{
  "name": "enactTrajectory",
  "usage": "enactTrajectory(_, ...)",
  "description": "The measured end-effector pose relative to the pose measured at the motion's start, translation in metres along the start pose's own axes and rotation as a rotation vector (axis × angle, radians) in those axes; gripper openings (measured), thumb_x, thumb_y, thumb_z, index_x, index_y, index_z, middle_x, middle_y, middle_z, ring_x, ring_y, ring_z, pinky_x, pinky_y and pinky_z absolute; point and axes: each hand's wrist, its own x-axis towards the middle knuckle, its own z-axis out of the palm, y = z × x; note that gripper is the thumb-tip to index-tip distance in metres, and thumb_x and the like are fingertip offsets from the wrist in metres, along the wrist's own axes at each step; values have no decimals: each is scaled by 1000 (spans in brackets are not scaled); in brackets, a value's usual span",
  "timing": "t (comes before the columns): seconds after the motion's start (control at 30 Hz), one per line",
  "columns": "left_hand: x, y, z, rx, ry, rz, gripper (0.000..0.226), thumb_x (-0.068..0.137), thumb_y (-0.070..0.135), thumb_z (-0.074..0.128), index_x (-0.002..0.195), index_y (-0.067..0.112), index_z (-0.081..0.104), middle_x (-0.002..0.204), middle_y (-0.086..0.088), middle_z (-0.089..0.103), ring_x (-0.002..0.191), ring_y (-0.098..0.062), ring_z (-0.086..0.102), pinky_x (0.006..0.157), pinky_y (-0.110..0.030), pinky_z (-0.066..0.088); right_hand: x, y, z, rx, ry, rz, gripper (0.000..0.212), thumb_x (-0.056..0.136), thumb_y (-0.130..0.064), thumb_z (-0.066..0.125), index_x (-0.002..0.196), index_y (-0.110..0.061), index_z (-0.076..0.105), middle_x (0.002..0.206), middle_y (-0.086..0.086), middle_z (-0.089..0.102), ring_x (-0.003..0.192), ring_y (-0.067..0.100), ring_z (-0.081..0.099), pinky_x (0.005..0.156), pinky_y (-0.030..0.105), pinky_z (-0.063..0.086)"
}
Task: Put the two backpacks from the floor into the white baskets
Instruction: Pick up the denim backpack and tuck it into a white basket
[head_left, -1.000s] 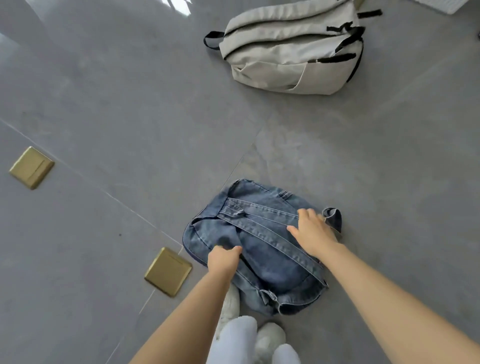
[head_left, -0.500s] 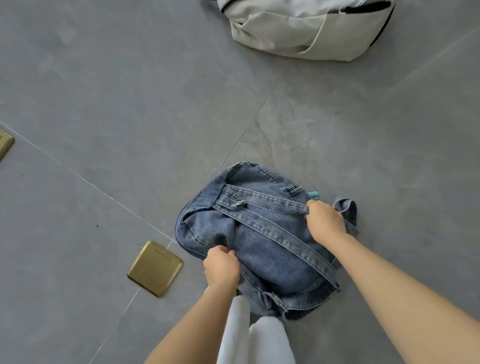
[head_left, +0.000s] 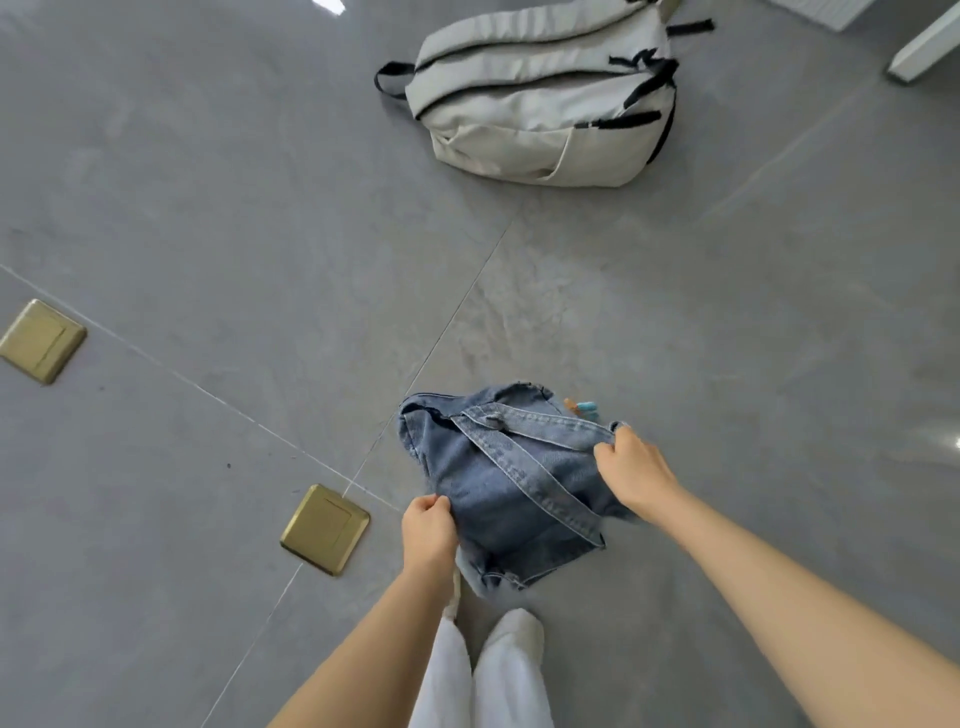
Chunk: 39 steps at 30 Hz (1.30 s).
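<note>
A blue denim backpack (head_left: 498, 483) hangs lifted off the grey floor just in front of my feet, its straps facing up. My left hand (head_left: 428, 530) grips its left edge. My right hand (head_left: 631, 470) is closed on a shoulder strap at its right side. A small orange and blue charm (head_left: 582, 406) dangles near the top right of the bag. A beige backpack (head_left: 545, 98) with black zips and straps lies on its side on the floor farther ahead. No white basket is clearly in view.
Two brass floor socket covers sit in the tiles, one (head_left: 325, 529) just left of my left hand and one (head_left: 41, 340) at the far left. A white furniture leg (head_left: 924, 49) and a white ribbed edge (head_left: 815, 10) show at the top right corner.
Both hands closed on the denim backpack and raised it off the floor; it now hangs bunched between them. The view tilted up, showing the whole beige backpack again.
</note>
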Motion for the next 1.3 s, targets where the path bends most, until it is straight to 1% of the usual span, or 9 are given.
enactTrajectory(0.07, -37, 23, -6, 17, 9, 27, 14, 94, 14, 41, 97, 10, 55, 100, -10, 58, 92, -26, 54, 91, -45, 48, -32, -4, -28, 106, -7, -2, 21, 76, -39, 43, 76, -19, 42, 106, 22, 63, 99, 41, 58, 88, 47, 47)
enactTrajectory(0.2, -131, 76, -17, 75, 22, 173, 17, 98, 14, 34, 104, 7, 49, 93, -5, 52, 80, -17, 48, 72, -34, 41, -100, -17, -96, 347, -48, 4, 39, 74, -50, 62, 84, -13, 67, 100, 13, 70, 97, 32, 64, 83, 38, 49)
enactTrajectory(0.3, -208, 111, -28, 122, 0, 288, 21, 101, 16, 31, 106, 4, 48, 95, -8, 49, 79, -17, 44, 72, -35, 39, -158, -24, -152, 503, -23, 11, 52, 70, -57, 64, 74, -5, 68, 82, 12, 75, 82, 30, 69, 75, 38, 52)
enactTrajectory(0.4, -281, 144, -40, 136, -10, 353, 22, 100, 25, 40, 104, 4, 46, 92, -6, 50, 79, -18, 47, 73, -36, 43, -221, -32, -204, 599, 46, -45, 38, 78, -40, 68, 58, -12, 52, 61, 4, 57, 65, 25, 54, 62, 36, 39)
enactTrajectory(0.47, -328, 164, -47, 129, -42, 400, 24, 95, 27, 52, 103, 5, 46, 94, -8, 54, 84, -22, 54, 75, -40, 49, -263, -38, -241, 636, 60, -95, 34, 84, -29, 65, 60, -17, 44, 61, 4, 45, 62, 20, 42, 60, 33, 29)
enactTrajectory(0.67, -427, 221, -49, 86, -60, 549, 21, 91, 17, 62, 97, 1, 49, 99, -24, 62, 83, -29, 61, 78, -52, 54, -335, -44, -333, 743, 96, -182, 26, 88, -23, 62, 68, -13, 49, 69, 8, 50, 66, 19, 46, 62, 32, 33)
enactTrajectory(0.9, -490, 298, -12, -21, -136, 606, 20, 92, 16, 61, 98, 0, 49, 91, -13, 63, 80, -24, 62, 72, -41, 56, -346, -63, -431, 773, 167, -217, 33, 92, -20, 59, 62, -14, 45, 63, 1, 45, 61, 15, 40, 57, 30, 30)
enactTrajectory(1.07, -507, 358, 28, -22, -178, 599, 22, 91, 14, 61, 98, -2, 47, 96, -23, 63, 81, -28, 61, 78, -53, 55, -321, -77, -497, 752, 164, -197, 34, 93, -24, 58, 63, -13, 46, 67, 6, 48, 65, 18, 44, 58, 31, 31)
enactTrajectory(1.3, -511, 444, 109, -6, -189, 629, 15, 90, 13, 62, 95, 3, 51, 97, -17, 62, 81, -24, 60, 76, -47, 55, -265, -98, -596, 696, 172, -190, 33, 95, -27, 54, 66, -13, 47, 69, 6, 50, 66, 18, 45, 58, 31, 32)
